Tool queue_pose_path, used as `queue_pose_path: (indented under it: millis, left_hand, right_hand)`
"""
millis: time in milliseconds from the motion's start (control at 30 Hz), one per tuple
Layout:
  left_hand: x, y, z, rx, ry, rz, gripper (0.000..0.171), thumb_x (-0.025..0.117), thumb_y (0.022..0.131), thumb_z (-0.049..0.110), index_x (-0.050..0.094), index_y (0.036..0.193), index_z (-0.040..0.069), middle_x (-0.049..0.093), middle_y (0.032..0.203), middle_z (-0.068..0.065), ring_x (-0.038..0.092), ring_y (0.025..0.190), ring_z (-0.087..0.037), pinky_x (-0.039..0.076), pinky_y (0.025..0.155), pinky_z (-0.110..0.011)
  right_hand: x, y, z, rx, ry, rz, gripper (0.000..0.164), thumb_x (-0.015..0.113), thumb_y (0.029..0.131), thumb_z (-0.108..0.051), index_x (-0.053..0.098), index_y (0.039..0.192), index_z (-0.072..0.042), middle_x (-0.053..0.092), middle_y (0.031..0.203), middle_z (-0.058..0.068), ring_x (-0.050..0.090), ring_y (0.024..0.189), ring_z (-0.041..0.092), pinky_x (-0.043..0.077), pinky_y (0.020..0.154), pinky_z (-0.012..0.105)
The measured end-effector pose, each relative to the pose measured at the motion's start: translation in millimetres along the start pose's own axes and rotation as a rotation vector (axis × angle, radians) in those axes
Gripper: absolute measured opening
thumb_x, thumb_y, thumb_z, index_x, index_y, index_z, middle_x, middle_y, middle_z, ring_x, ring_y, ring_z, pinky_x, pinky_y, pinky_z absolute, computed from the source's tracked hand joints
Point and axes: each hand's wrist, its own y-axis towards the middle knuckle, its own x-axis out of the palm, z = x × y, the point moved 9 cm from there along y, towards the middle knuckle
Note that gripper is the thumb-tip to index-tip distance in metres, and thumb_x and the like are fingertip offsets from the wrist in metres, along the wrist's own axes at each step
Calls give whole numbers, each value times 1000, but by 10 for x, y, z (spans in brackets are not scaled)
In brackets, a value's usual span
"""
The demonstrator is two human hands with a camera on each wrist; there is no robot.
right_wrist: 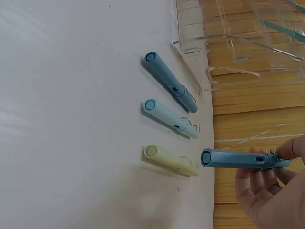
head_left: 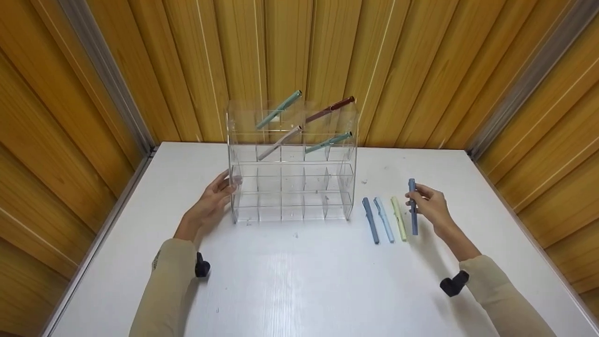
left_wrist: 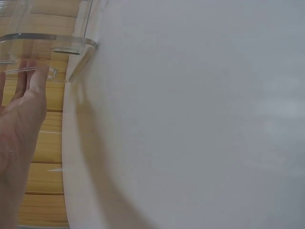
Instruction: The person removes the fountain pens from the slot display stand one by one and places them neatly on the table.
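My right hand pinches a blue pen above the table, thumb on its clip end in the right wrist view. To its left lie a yellow-green pen, a light blue pen and a darker blue pen, side by side. A clear acrylic pen rack stands upright, and my left hand grips its left side. Two teal pens, one dark red pen and one pale pinkish pen lean in its upper compartments.
A white table carries everything, with small specks on its surface. Wood-patterned panels rise behind and at both sides, with grey metal posts in the corners. Each sleeve has a small black device at the cuff.
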Motion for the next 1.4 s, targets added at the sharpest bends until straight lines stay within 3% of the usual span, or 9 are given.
queue_pose_path:
  millis: [167,367,500,833,1067,1400]
  left_hand:
    - [14,21,2,7,24,-6,81,60,104,18,7,166,15,16,169,-17,18,159,-32,16,131,-48]
    - [-11,18,-13,3,21,-2,82,60,104,16,6,166,14,16,169,-18,18,158,-33,15,131,-48]
    - [-19,4,-8,14,19,-7,80,58,105,14,6,166,13,16,168,-19,18,158,-34,15,131,-49]
    - [5,19,-18,13,-31,-10,78,56,105,12,8,165,13,15,168,-16,16,158,-32,12,131,-49]
    - [3,23,-12,15,-27,1,78,58,104,12,10,165,14,18,167,-16,19,157,-32,14,131,-49]
    - [-4,29,-24,13,-7,-2,80,60,104,17,9,166,16,17,169,-16,17,159,-32,15,131,-49]
  right_hand:
    - [-53,38,87,4,-62,13,54,47,108,-24,40,151,7,59,133,24,63,88,-8,57,80,13]
    - [-76,109,158,-63,-225,55,50,56,103,-18,50,143,11,61,126,30,65,92,7,56,70,13]
    - [-78,150,185,-100,-301,67,47,59,100,-15,55,137,13,62,119,31,64,84,9,54,63,15]
    - [-84,184,353,-50,-304,29,48,62,99,-16,56,135,14,64,111,28,64,79,13,60,63,25]
    - [-56,242,493,-9,-307,6,50,63,100,-17,54,136,15,64,112,28,62,78,15,57,60,22]
    - [-10,322,537,-36,-356,27,46,64,99,-16,57,133,15,66,108,28,58,75,14,52,56,20]
